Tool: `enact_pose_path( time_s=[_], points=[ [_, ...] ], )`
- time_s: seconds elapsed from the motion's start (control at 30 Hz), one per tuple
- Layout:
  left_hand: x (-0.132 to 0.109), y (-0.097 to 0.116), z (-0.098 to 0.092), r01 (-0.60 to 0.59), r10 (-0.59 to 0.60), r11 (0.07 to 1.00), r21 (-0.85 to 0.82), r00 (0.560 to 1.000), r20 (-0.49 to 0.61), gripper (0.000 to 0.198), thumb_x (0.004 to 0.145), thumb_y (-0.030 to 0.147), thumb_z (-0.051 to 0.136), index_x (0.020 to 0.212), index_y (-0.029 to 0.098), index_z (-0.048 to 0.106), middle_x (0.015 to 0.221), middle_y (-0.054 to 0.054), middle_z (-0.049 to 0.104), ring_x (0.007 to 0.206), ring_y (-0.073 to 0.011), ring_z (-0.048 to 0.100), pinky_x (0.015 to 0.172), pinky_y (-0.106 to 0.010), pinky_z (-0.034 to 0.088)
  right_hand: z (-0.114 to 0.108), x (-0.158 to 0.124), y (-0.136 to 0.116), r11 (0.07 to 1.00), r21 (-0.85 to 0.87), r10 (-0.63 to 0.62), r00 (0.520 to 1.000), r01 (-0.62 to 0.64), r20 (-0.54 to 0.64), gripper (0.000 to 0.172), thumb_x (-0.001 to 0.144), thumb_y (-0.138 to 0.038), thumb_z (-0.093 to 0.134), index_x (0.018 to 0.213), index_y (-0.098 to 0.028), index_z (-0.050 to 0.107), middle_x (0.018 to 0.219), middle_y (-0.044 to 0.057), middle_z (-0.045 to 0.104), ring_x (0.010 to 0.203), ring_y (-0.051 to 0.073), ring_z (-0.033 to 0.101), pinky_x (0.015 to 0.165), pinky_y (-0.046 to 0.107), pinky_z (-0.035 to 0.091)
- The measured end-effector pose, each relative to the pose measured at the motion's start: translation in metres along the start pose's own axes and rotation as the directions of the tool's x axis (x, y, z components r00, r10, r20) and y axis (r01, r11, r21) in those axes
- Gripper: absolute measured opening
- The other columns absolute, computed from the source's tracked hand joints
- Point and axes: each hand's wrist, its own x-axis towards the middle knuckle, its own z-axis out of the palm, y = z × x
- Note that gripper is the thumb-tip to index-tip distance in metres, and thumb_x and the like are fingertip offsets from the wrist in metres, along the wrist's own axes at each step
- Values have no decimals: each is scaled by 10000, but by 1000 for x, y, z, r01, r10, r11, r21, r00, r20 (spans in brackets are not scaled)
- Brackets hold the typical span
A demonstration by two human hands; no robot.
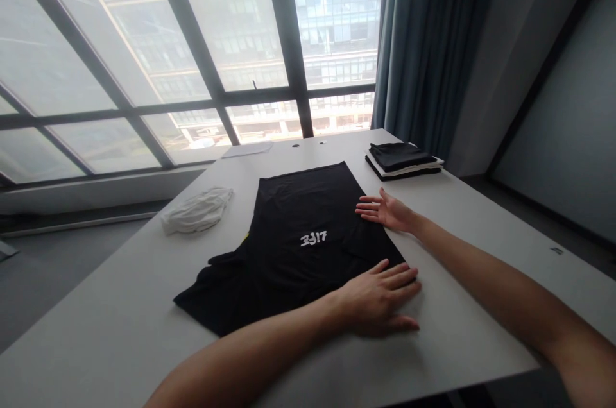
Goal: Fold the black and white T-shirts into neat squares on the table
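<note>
A black T-shirt (pixel 293 203) with a small white print lies spread on the white table, its hem toward the window. At the lower left one sleeve sticks out, and a bit of yellow shows along the left edge. My left hand (pixel 380 297) rests with fingers spread over the shirt's near right corner. Farther along the right edge, my right hand (pixel 385 210) is open, its fingertips over the shirt's side and the palm turned partly sideways. Neither hand grips the cloth. My left forearm hides part of the shirt's near end.
Left of the shirt lies a crumpled white cloth (pixel 197 210). A stack of folded black and white clothes (pixel 403 159) sits at the far right of the table (pixel 481 235). Toward the window are a white sheet (pixel 248 149) and small dark items. A blue curtain (pixel 423 42) hangs behind.
</note>
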Motion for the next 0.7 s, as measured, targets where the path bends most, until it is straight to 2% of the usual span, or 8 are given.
enact_pose_path(
  time_s=[0.07,0.17,0.23,0.3,0.4,0.53,0.6,0.7],
  points=[
    [0,1,-1,3,-3,1000,7,1000,7,704,998,544,488,1580,189,312,1629,-149,300,1525,-298,228,1239,-535,158,-9,6,3,994,55,-83,986,92,-143,534,964,-646,365,1075,-204,642,1196,167,686,1167,286,659,999,500,519],
    [0,1,-2,4,-5,1000,6,1000,13,698,998,551,481,1576,191,324,1631,-144,299,1525,-297,229,1240,-533,162,-29,12,3,963,-17,-259,901,270,-349,397,928,-586,458,1000,-240,639,1136,130,701,1118,268,666,968,477,539],
    [0,1,-2,4,-4,1000,4,1000,12,694,998,552,482,1573,193,331,1630,-144,303,1524,-298,230,1238,-536,166,-40,13,2,923,-230,-382,815,309,-436,331,861,-537,557,961,-237,655,1053,107,717,1012,254,680,907,448,553],
    [0,1,-2,2,-2,1000,5,1000,6,686,1000,546,480,1569,189,339,1628,-146,307,1523,-299,234,1237,-538,172,-46,12,2,815,-515,-511,751,267,-418,299,795,-486,617,892,-213,686,940,89,730,904,243,672,845,408,539],
    [0,1,-2,-3,3,1000,11,1000,2,672,1006,539,469,1564,185,346,1625,-146,316,1520,-303,244,1235,-541,183,-45,11,5,553,-815,-582,780,173,-229,301,800,-469,599,736,-191,697,751,61,708,773,230,638,764,356,493],
    [-1,2,-3,-9,8,999,39,1000,10,640,1011,528,470,1552,204,365,1624,-140,321,1518,-308,250,1231,-542,196,-35,10,13,255,-958,-488,873,129,-12,292,839,-456,606,726,-203,698,714,33,680,680,192,587,691,314,449],
    [-1,3,-4,-21,20,998,63,1000,21,614,1015,519,469,1536,204,389,1626,-137,319,1517,-307,251,1231,-538,201,-32,9,15,156,-981,-461,887,114,30,230,825,-424,650,755,-210,698,756,34,683,702,189,589,699,305,446],
    [-1,6,-7,-30,27,996,88,999,30,589,1020,527,452,1517,213,415,1629,-120,320,1515,-298,259,1230,-533,208,-28,7,17,96,-991,-485,874,90,32,201,845,-396,651,775,-213,695,809,48,684,763,204,609,745,318,466]
  ],
)
